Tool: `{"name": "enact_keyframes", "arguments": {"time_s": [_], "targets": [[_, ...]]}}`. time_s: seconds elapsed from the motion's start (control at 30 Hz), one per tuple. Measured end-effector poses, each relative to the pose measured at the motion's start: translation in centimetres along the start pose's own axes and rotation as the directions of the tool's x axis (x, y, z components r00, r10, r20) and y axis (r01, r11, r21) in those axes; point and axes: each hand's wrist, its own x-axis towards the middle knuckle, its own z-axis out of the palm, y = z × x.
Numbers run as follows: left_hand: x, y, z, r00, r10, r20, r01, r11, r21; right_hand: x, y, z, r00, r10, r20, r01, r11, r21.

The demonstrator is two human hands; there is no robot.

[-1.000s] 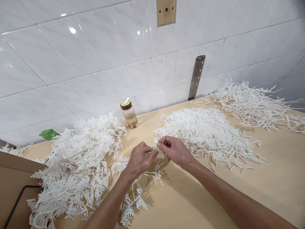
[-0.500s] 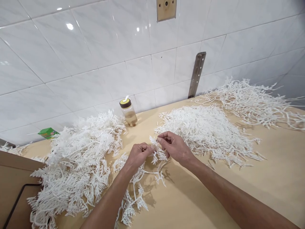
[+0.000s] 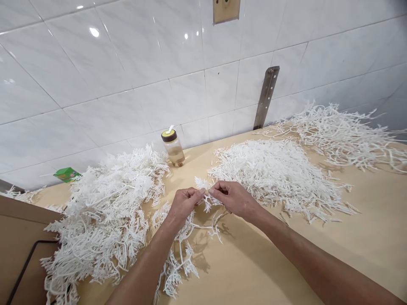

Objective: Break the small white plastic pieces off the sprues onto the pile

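Thumb and fingers of my left hand point(image 3: 187, 202) pinch a white branching sprig point(image 3: 201, 184), which looks like plastic coral or foliage. My right hand point(image 3: 233, 197) pinches the same sprig from the other side, fingertips close to the left ones. Its feathery tip sticks up between the hands, and forked twigs show below them. Beneath my left wrist a longer white branch point(image 3: 182, 250) trails over the table. Beyond my right hand lies a heap of short white snippets point(image 3: 270, 169). A tall pile of leafy white branches point(image 3: 108, 207) rises left of my left arm.
A lidded bottle point(image 3: 174, 153) of brownish liquid stands near the tiled wall. Thin bare white stems point(image 3: 343, 135) are heaped at the back right. A green carton point(image 3: 66, 174) sits behind the left pile, a cardboard box point(image 3: 25, 237) at the left edge. A metal bracket point(image 3: 266, 97) is on the wall.
My right hand has lowered slightly and closed in on my left, its fingertips now nearly meeting the left ones on the sprig. The whole view has shifted a little.
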Motion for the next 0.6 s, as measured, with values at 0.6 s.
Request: {"name": "enact_keyframes", "arguments": {"time_s": [0.6], "targets": [[0.54, -0.48, -0.5, 0.991, -0.103, 0.081, 0.103, 0.995, 0.002, 0.1, -0.04, -0.01, 0.995, -0.007, -0.101, 0.007, 1.0, 0.0]]}}
